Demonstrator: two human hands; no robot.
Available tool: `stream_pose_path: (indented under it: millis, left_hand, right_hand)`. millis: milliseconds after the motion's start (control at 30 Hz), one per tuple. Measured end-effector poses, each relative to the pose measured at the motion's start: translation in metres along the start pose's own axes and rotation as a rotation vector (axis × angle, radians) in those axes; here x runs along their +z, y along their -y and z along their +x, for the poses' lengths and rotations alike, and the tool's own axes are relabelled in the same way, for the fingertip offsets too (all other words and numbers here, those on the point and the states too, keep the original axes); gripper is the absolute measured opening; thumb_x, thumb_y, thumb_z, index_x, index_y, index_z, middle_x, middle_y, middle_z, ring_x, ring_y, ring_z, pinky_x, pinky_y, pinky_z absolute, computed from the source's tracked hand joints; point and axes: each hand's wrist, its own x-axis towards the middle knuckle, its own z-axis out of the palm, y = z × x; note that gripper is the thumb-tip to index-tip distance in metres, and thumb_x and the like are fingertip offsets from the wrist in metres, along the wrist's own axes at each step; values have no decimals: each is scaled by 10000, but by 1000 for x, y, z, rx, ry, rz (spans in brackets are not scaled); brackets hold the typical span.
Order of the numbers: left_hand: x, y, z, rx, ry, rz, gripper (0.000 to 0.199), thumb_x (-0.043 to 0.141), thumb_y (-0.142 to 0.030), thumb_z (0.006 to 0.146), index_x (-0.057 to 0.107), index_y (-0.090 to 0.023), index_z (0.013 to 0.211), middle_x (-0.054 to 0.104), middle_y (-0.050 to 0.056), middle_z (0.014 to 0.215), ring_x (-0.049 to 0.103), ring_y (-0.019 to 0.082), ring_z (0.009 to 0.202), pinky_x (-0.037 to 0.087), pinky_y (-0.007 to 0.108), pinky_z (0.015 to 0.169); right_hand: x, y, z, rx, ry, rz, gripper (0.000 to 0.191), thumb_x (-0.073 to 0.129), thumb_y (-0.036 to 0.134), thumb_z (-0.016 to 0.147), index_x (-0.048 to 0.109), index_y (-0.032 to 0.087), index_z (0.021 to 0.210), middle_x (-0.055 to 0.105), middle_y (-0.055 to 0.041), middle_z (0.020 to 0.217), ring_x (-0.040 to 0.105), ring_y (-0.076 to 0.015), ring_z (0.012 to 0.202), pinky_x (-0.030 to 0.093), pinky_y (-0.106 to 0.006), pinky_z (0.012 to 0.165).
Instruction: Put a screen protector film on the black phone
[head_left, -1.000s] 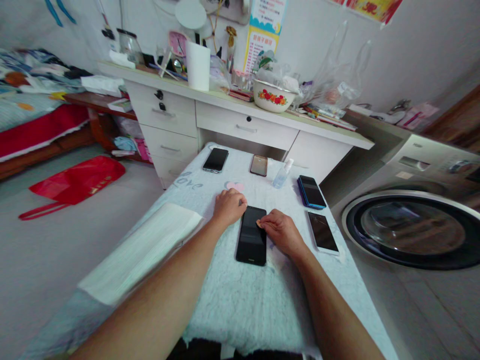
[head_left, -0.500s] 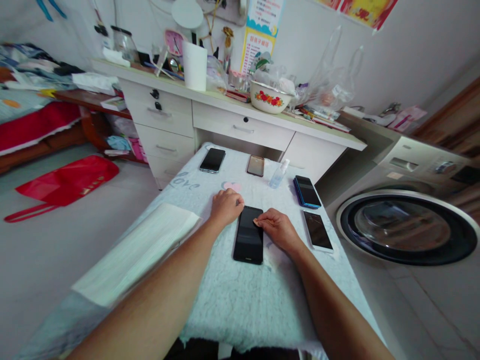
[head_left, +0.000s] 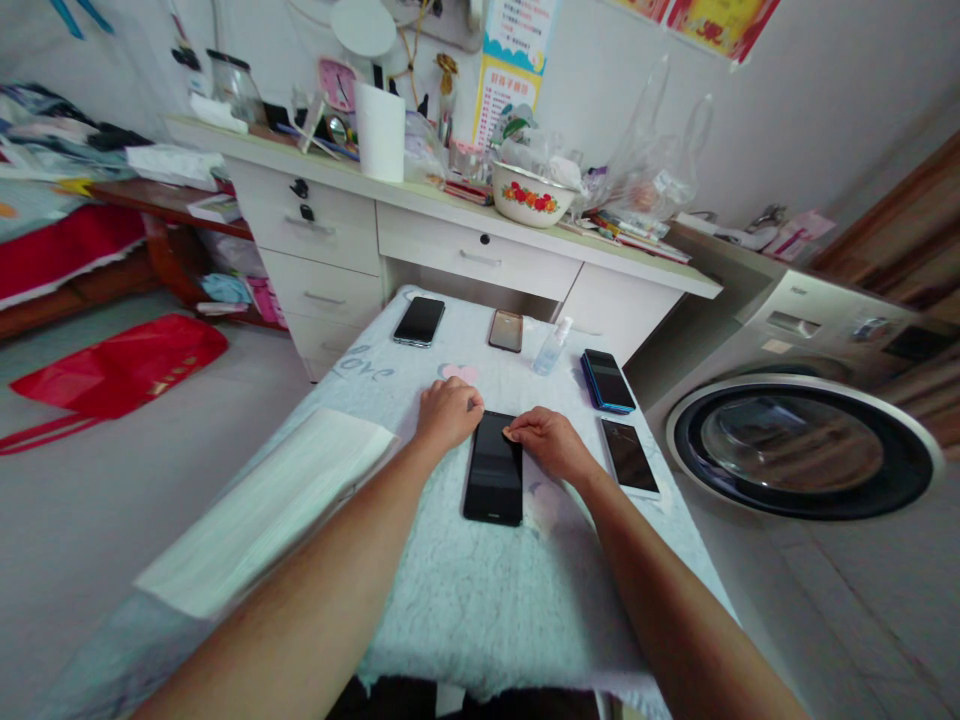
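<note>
A black smartphone (head_left: 493,480) lies screen up on the cloth-covered table. My left hand (head_left: 450,411) rests by its upper left corner, fingers curled in and thumb touching or very near the edge; whether anything is inside is hidden. From the right side, my right hand (head_left: 551,440) reaches over the upper screen with its fingertips pinched together. Between them is a small tan piece (head_left: 508,434), held against the glass, its kind too small to make out.
Around the phone are another black phone (head_left: 419,321), a brownish phone case (head_left: 506,331), a clear spray bottle (head_left: 551,350), a blue-edged phone (head_left: 608,380) and a white phone (head_left: 630,457). White folded sheets (head_left: 270,510) lie left. A washing machine (head_left: 795,300) stands right, a drawer desk (head_left: 322,240) behind.
My right hand has slid slightly toward the top of the phone's screen, still pinching the tan piece. The left hand keeps its place by the corner. The whole view has shifted a little.
</note>
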Motion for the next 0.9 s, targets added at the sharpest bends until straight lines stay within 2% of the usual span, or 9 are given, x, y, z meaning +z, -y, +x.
stream_pose_path:
  millis: [133,200,367,533,733,900]
  left_hand:
    - [-1,-1,0,5,-4,4,191,512,-311,793,696,-272,827,625,27,1026,522,243,987,389,369,827]
    - [0,-1,-1,10,-9,4,190,511,-313,794,694,-274,824,624,27,1022,522,245,982,388,372,826]
    - [1,0,-1,10,-10,4,187,515,-318,795,694,-277,830,621,26,1025,520,241,981,387,368,831]
    - [1,1,-1,9,-5,-6,175,525,-323,789,693,-283,825,620,19,1045,516,242,990,387,374,839]
    - [0,0,-1,5,0,5,176,523,-320,789,690,-275,821,621,22,1040,517,244,992,389,376,832]
    - [-2,-1,0,-3,4,6,172,523,-307,785,690,-277,812,621,20,1024,520,239,993,389,372,841]
  right_hand:
    - [-3,8,7,31,5,-96,75,656,223,744,720,185,750,685,-19,740,622,-157,717,453,-255,681]
    - [-3,8,8,17,-37,-151,81,650,214,749,727,188,757,686,-22,760,620,-156,724,446,-254,684]
    - [5,-4,8,-42,-173,-216,127,608,233,800,734,213,805,670,-24,803,611,-149,767,440,-251,733]
    - [7,-12,8,-61,-227,-266,130,605,245,814,731,215,799,641,-22,783,596,-142,750,433,-253,725]
    - [0,-5,1,-81,-157,-230,111,614,235,807,722,209,804,640,-29,795,591,-147,754,438,-263,713]
    - [-6,-3,-7,-83,-7,-73,114,616,282,801,691,196,807,649,-28,820,608,-145,765,462,-263,716]
